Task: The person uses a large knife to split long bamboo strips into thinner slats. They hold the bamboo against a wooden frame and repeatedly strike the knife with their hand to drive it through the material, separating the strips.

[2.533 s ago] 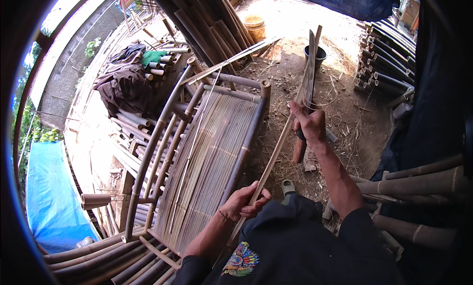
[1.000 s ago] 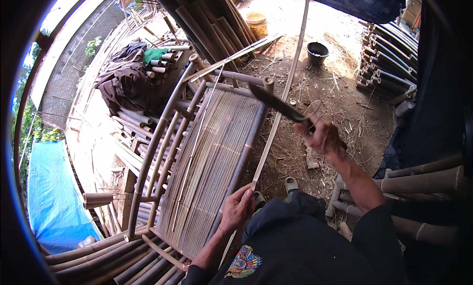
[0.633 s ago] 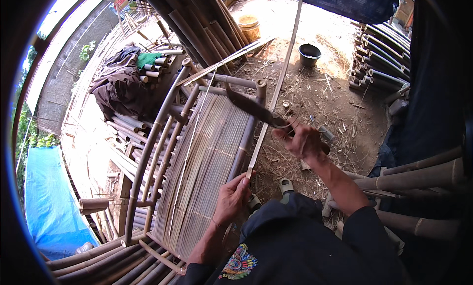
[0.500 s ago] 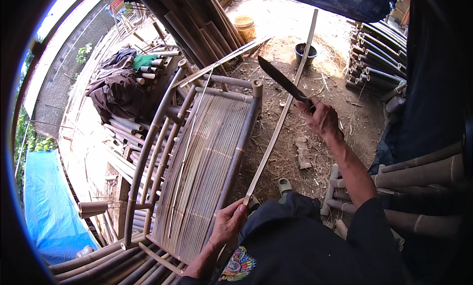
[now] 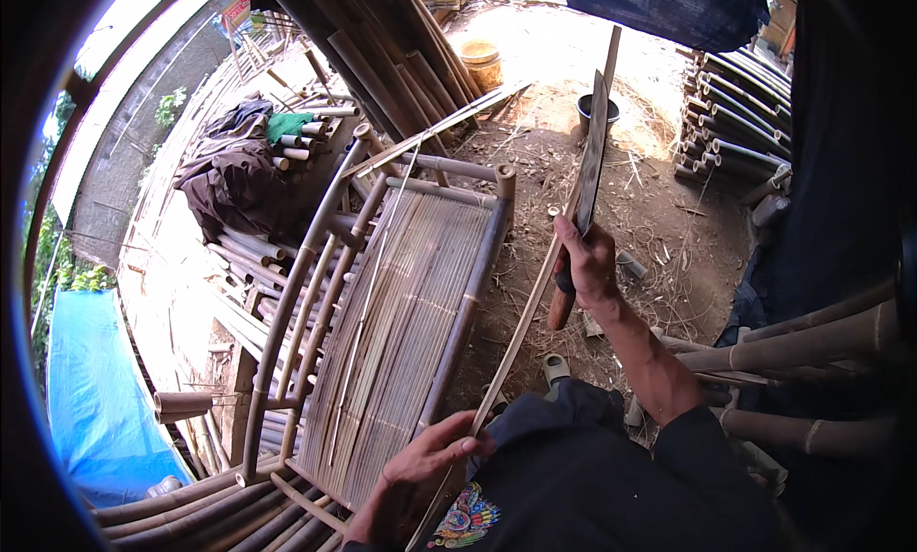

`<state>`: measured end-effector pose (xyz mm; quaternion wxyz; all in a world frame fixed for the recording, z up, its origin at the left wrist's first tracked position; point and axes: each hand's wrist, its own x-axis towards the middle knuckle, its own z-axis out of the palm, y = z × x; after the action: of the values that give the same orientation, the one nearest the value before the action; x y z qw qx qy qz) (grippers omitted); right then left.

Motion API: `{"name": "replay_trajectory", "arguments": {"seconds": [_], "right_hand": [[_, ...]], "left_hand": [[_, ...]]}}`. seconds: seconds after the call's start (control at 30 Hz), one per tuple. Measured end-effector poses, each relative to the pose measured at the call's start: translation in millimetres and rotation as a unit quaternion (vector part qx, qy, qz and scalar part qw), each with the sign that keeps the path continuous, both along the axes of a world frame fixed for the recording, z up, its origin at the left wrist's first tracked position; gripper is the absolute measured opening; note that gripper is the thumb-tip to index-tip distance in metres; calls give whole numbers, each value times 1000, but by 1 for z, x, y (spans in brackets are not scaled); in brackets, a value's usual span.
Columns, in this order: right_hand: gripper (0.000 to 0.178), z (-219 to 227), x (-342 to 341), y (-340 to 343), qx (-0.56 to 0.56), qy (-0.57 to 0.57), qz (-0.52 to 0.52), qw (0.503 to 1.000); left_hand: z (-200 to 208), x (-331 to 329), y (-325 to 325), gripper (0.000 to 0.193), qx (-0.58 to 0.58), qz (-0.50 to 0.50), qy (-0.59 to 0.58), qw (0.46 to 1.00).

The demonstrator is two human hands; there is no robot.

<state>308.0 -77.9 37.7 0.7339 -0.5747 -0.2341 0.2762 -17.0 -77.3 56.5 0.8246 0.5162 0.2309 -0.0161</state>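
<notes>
Dirt floor point(image 5: 688, 227) strewn with pale shavings spreads across an outdoor bamboo workplace, brightly sunlit toward 12 o'clock. Stacked bamboo poles point(image 5: 731, 132) lie at 2 o'clock, a brown cloth point(image 5: 229, 184) is heaped at 10 o'clock, and a blue tarp point(image 5: 100, 390) stretches out at 8 o'clock. Just left of centre stands a bamboo bench point(image 5: 435, 294) with a slatted seat. A yellowish bucket point(image 5: 480, 70) sits at 12 o'clock, and a black bucket point(image 5: 612, 113), partly hidden, between 1 and 2.

Seen from above, a person in dark clothing holds a long, narrow bamboo strip point(image 5: 516, 350) slanting from 1 o'clock down to 6. At 3 o'clock, near the centre, the right hand point(image 5: 594, 263) has its fingers curled around a large knife point(image 5: 593, 160), whose blade points up toward 1 o'clock alongside the strip, its wooden handle hanging below the hand. At 6 o'clock, the left hand point(image 5: 430, 454) has its fingers loosely extended beside the strip's lower part; whether they pinch it, I cannot tell.
</notes>
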Motion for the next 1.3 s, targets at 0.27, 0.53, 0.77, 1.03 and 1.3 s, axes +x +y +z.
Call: {"name": "replay_trajectory", "arguments": {"seconds": [0.27, 0.53, 0.77, 1.03, 1.3], "right_hand": [[63, -7, -44, -25, -79, -586, 94, 801], [63, -3, 21, -26, -186, -580, 31, 792], [71, -5, 88, -36, -316, -479, -2, 819], [74, 0, 204, -61, -382, -480, -53, 788], [76, -22, 335, -124, -387, -355, -173, 833]], "left_hand": [[1, 92, 34, 36, 109, 227, 2, 968], [-1, 66, -9, 38, 129, 224, 24, 966], [5, 47, -31, 38, 117, 188, 75, 972], [4, 11, -56, 37, 68, 145, 105, 981], [-21, 49, -59, 34, 171, 103, 168, 965]]}}
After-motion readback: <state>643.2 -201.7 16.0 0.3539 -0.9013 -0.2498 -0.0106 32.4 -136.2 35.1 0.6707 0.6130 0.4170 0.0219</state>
